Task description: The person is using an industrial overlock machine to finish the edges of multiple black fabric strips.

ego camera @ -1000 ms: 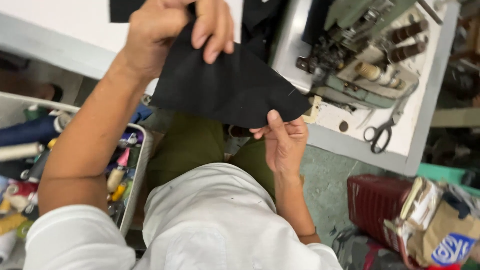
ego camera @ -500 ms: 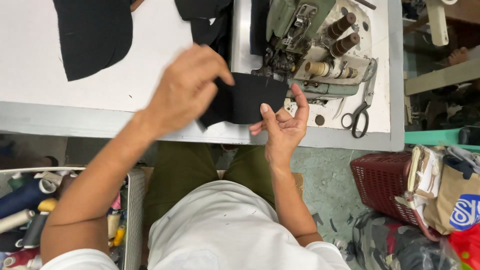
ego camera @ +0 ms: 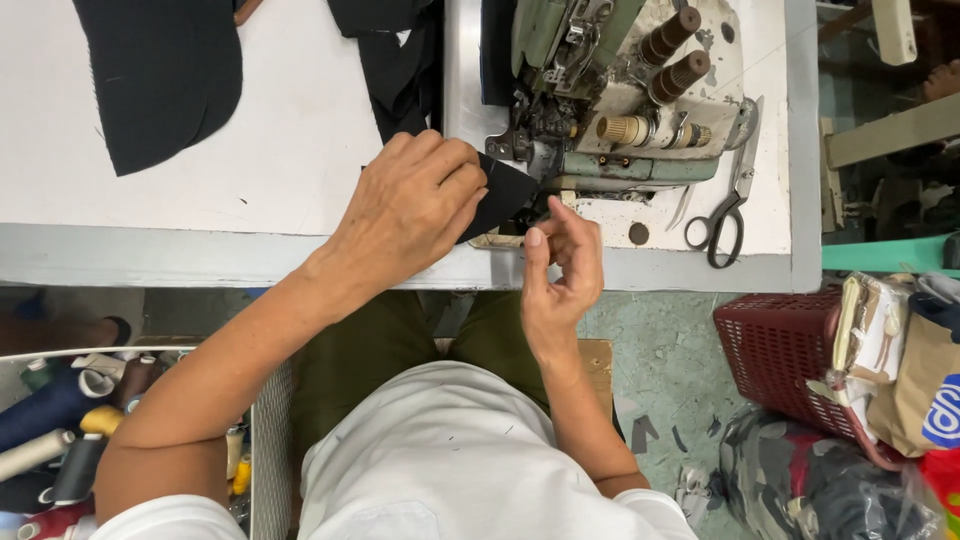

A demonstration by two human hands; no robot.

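The counter [ego camera: 250,255] runs across the top of the view, and the sewing machine [ego camera: 610,90] sits on its right half. A pair of scissors [ego camera: 725,205] lies just right of the machine, near the counter's front edge. A cut fabric panel [ego camera: 160,75] lies on the counter's far left, another fabric piece [ego camera: 395,60] behind the left hand [ego camera: 410,205]. That hand rests on a small fabric piece [ego camera: 505,190] touching the machine's front. The right hand [ego camera: 560,265] hangs just before the machine, over the counter's edge. Below left, thread cones [ego camera: 50,430] lie in a bin [ego camera: 268,440]. Right of the person, a basket [ego camera: 780,350] stands on the floor.
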